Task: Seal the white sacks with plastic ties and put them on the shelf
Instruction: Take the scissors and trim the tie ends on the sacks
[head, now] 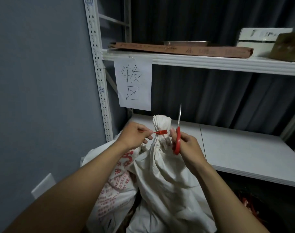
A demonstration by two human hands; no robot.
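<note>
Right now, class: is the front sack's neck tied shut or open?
Shut. A red plastic tie cinches the bunched neck of the white sack; left hand pinches its tail, right hand holds red scissors.

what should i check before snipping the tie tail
1. Tie cinched round the sack neck: ok.
2. Left hand pinches the tail taut: ok.
3. Right hand grips the scissors: ok.
4. Blades across the tail: not ok, they point up, right of the neck.
5. Tie locked: cannot tell.
6. Room on the lower shelf: ok.
</note>
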